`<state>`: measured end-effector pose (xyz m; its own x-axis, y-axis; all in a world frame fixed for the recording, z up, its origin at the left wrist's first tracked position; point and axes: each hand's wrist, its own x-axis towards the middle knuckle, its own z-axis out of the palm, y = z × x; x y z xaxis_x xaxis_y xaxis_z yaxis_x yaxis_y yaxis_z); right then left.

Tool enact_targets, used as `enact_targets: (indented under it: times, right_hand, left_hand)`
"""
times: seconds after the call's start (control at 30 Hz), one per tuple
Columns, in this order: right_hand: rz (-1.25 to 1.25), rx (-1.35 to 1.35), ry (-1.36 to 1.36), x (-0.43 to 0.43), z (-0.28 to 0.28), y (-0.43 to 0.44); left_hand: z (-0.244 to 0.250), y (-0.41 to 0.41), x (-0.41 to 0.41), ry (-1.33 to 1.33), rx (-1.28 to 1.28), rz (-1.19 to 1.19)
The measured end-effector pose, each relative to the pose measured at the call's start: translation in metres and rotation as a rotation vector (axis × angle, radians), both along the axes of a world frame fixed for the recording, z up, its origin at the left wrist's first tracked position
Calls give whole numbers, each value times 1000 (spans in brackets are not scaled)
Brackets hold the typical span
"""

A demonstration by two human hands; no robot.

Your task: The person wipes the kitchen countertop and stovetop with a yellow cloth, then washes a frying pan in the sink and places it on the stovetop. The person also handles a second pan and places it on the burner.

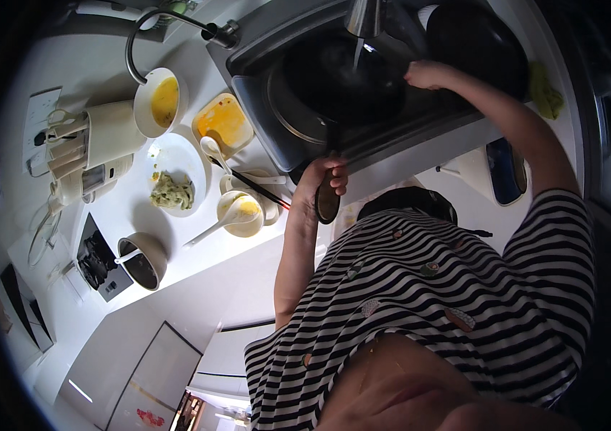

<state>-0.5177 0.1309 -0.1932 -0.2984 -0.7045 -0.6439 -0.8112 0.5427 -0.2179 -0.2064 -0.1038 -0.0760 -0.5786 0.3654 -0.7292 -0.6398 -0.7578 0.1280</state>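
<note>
My left hand (pixel 324 175) is closed around the handle (pixel 328 200) of a dark round pan (pixel 346 81), which lies over the sink (pixel 262 116). A metal faucet (pixel 365 19) runs a stream of water into the pan. At the pan's right side is my right hand (pixel 427 75), its fingers curled; whether they hold something is hidden in the dark. Another large dark rounded thing, perhaps a pan or lid (pixel 475 48), stands just beyond it. A clear-walled basin or tray (pixel 262 129) sits at the sink's left end.
On the left counter are a bowl with yellow liquid (pixel 164 102), a stained square dish (pixel 224 121), a plate (pixel 192 156) with green food, a small bowl with a ladle (pixel 239 215), chopsticks (pixel 251 186) and a dark-lined pot (pixel 144 261). A green cloth (pixel 545 91) lies right of the sink.
</note>
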Motion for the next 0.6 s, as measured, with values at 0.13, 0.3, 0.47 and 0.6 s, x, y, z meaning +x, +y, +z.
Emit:
enact_targets:
  times: [0.13,0.3,0.47,0.6]
  right_hand:
    - [-388,-574,-59,18,-57,-58]
    - [-699,-81,-916,99,54,-75]
    - [-345,112,-341,44,38,-6]
    - [-297,-344,-26,26,-42,-44]
  left_hand:
    - [0,8,-3,18,-107,-85]
    - [0,5,3,15,-260,-144]
    - [-7,3,9,-1,-152,-57]
    - [-2,9,-4,18,-160,-121]
